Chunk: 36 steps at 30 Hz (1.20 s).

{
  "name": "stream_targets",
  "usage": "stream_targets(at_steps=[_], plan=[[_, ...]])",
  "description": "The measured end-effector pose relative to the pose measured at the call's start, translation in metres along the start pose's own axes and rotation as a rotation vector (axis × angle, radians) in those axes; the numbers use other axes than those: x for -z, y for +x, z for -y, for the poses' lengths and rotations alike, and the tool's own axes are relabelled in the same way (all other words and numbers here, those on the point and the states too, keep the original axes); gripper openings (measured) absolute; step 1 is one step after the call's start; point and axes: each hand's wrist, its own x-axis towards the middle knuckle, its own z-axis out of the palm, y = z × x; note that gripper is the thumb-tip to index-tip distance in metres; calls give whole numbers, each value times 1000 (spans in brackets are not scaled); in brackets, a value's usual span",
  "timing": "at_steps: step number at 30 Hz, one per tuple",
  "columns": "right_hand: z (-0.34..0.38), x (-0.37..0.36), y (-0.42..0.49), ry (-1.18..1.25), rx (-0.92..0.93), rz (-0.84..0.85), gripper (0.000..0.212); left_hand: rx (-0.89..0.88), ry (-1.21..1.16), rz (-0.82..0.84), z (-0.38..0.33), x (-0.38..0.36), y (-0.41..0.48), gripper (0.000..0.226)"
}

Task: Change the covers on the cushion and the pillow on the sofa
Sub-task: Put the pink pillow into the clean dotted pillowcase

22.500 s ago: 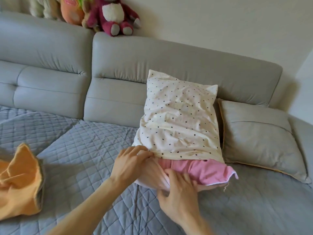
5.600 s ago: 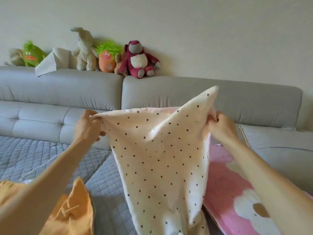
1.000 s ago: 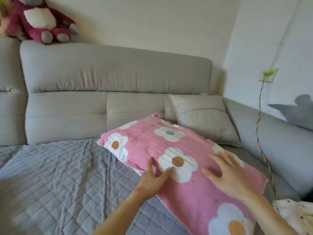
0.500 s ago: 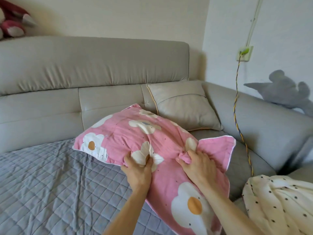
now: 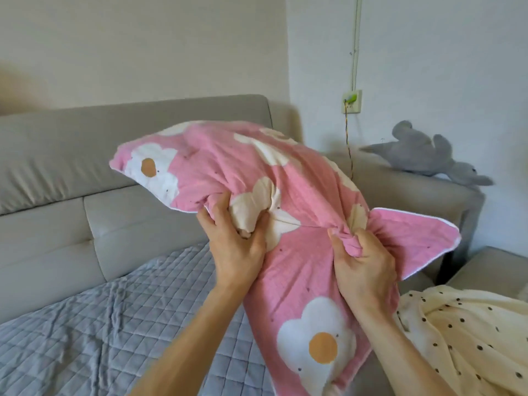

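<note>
A grey sofa (image 5: 71, 167) fills the corner of a pale-walled room, its backrest running across from 9 o'clock and its side section turning toward 3 o'clock. A grey quilted throw (image 5: 100, 324) lies rumpled over the seat at 8 o'clock.

In the middle of the view is the pillow (image 5: 217, 167), in a pink cover printed with white flowers that have orange centres. It slants from 10 o'clock down to 5 o'clock, its upper end raised in front of the backrest and its lower end running out at the bottom edge.

The left hand (image 5: 234, 247) is curled tight, fingers dug into a bunched fold of the pink cloth near the pillow's middle. The right hand (image 5: 363, 270), just beside it toward 3 o'clock, is clenched round another gathered fold; a loose pink flap with a white edge fans out beyond it.

At 4 o'clock a cream cover with dark dots (image 5: 471, 332) lies crumpled on the seat, touching the pillow's lower edge. At 2 o'clock a grey plush toy (image 5: 428, 158) rests on top of the side section. A wall socket (image 5: 352, 102) sits at 1 o'clock, with a cord (image 5: 348, 147) hanging down from it behind the pillow.
</note>
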Motion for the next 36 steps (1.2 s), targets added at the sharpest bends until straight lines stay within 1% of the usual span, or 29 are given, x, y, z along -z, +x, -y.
stream_targets(at_steps=[2,4,5,6,7,8,9,10,12,13,14,15,16,17,18,19,20,21,23,24,26,27,29,30,31,33,34,35,36], plan=[[-11,-10,11,-27,-42,-4,32,37,16,89,11,-20,19,76],[-32,-26,21,-141,-57,16,27,169,94,242,33,-43,29,84],[-47,-36,24,-234,-93,65,32,286,163,353,46,-55,30,90],[-62,-44,25,-325,-176,159,42,401,263,482,59,-64,29,96],[-77,-51,24,-398,-280,291,54,471,380,620,74,-72,23,99],[-94,-57,22,-463,-352,424,67,494,461,744,84,-77,14,100],[-108,-61,20,-522,-374,535,75,491,462,848,92,-81,1,99],[-118,-63,20,-560,-370,600,78,471,415,930,96,-84,-15,96],[-127,-65,26,-568,-353,643,79,399,366,1050,97,-92,-46,90],[-130,-65,29,-572,-346,671,80,333,379,1079,97,-95,-61,79],[-133,-66,30,-575,-338,713,80,234,462,1126,91,-97,-76,57],[-137,-65,30,-572,-333,754,81,134,549,1142,87,-98,-89,34],[-140,-63,30,-571,-327,794,82,14,655,1129,83,-97,-99,21],[-141,-60,31,-581,-322,838,84,-56,712,1117,83,-95,-108,19],[-142,-55,33,-599,-319,888,85,-44,743,1080,78,-92,-114,23],[-139,-51,36,-618,-315,936,86,-72,782,1043,82,-92,-120,29],[-136,-46,40,-637,-301,977,86,-27,813,1089,83,-88,-121,33],[-132,-39,44,-649,-271,1004,87,-30,782,1084,87,-85,-124,35],[-122,-19,47,-625,-187,1032,88,63,591,1070,97,-78,-126,37],[-114,-3,46,-603,-135,1037,85,161,548,1112,98,-70,-126,41],[-94,37,36,-580,-61,1007,80,264,492,1091,95,-51,-132,57],[-85,61,26,-579,-49,962,78,265,476,1079,96,-41,-139,69],[-67,107,5,-639,-12,866,74,173,499,1050,90,-19,-150,82],[-58,128,-6,-702,-14,858,76,102,529,1039,93,-10,-159,85],[-52,146,-16,-779,-56,891,82,39,558,1019,93,0,-166,86],[-56,169,-36,-920,-235,982,101,-32,617,978,102,11,-182,83],[-64,175,-44,-970,-299,997,106,-20,610,956,103,15,-188,79],[-74,179,-53,-1006,-331,989,104,3,594,941,103,18,-191,75],[-86,180,-65,-1047,-318,966,96,15,588,930,103,21,-193,72]])
